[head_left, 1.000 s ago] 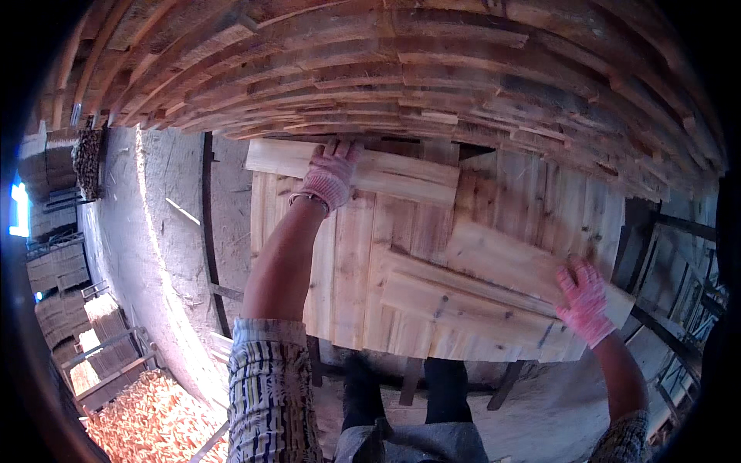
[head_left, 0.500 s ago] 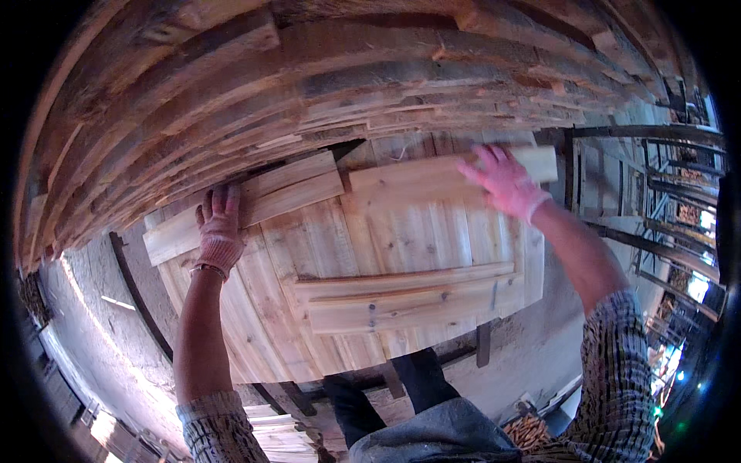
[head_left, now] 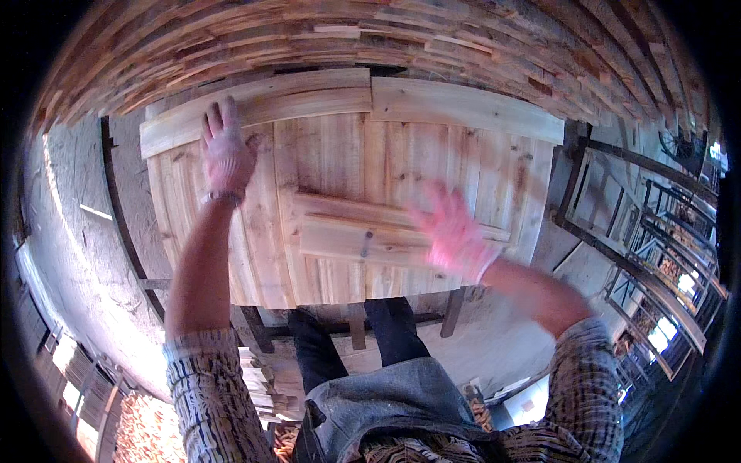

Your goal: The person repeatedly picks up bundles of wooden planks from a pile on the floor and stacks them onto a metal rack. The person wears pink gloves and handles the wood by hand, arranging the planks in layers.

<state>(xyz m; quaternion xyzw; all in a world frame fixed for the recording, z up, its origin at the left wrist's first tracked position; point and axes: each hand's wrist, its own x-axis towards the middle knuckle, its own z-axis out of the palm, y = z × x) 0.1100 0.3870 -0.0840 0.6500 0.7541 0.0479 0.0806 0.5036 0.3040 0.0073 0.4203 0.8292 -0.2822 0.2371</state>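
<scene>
My left hand, in a pinkish work glove, lies over the far left of a panel of pale boards. Its fingers stretch out onto the left far plank, which runs along the panel's far edge. End to end with that plank is the right far plank. Slightly blurred, my right hand is over two loose planks, a narrow one and a wider one, on the panel's near middle. Its gloved fingers are apart, hiding part of both; contact cannot be made out.
A tall stack of rough planks rises beyond the panel. Dark frames stand at the right. Under the panel shows a dark support frame, close to my legs. A pile of corn cobs lies at lower left.
My right hand has come from the right far plank back toward me, over the loose planks. The far planks now line up along the panel's far edge. The whole view has shifted.
</scene>
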